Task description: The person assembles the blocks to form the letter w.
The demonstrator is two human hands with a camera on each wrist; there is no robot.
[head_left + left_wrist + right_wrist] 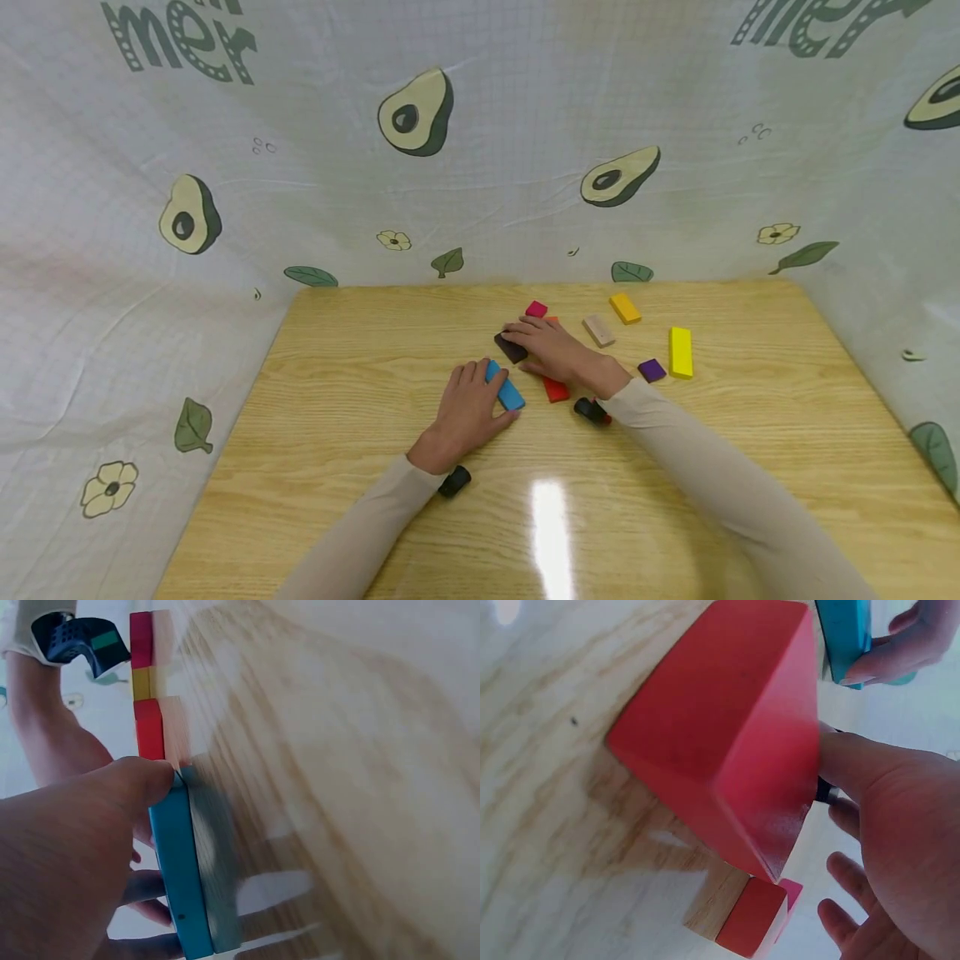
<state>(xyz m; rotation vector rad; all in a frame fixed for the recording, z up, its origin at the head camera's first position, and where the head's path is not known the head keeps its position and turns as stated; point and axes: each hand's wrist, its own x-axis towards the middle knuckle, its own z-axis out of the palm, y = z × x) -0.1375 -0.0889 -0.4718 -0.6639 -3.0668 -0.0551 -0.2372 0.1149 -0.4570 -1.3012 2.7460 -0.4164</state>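
Note:
My left hand [468, 408] grips a blue block [506, 388] lying on the wooden table. In the left wrist view, the thumb touches one end of the blue block [178, 862] and fingertips reach its other end. To the right and farther back, my right hand [558, 350] holds a black block [512, 347] between thumb and fingers. Only a sliver of the black block [826, 791] shows in the right wrist view. A red block [555, 389] lies under the right hand, partly hidden. An orange-red block [552, 319] peeks out behind that hand.
A pink block [536, 309] sits at the back. Rightward lie a plain wood block [598, 331], an orange-yellow block [626, 308], a purple block [652, 370] and a yellow block [681, 352]. A printed cloth [517, 192] hangs behind and beside the table [337, 400].

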